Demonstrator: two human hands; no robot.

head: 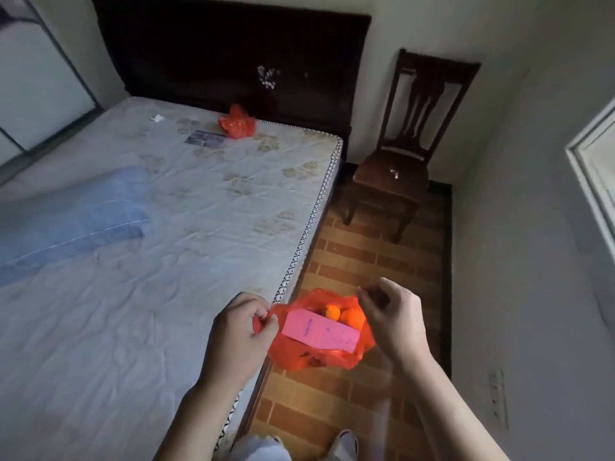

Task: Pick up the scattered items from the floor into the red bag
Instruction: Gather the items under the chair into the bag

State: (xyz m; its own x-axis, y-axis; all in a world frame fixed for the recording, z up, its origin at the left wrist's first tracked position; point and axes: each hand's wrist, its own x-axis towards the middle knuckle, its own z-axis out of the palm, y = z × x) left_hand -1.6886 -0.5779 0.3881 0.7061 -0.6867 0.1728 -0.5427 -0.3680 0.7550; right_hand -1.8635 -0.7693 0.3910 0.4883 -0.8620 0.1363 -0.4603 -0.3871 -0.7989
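Bag (319, 356) hangs open beside the bed (166, 227), left hand (241, 331) pinching its handle, right hand (391, 319) pinching the other side, so the mouth stays wide; oranges (344, 316) and pink card (321, 331) inside

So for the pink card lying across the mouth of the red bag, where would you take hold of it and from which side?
Pinch the pink card at its right short end, coming from above on the right hand side. That end lies bare over the red bag near the oranges, while its left end sits close to the left hand pinching the bag's rim.
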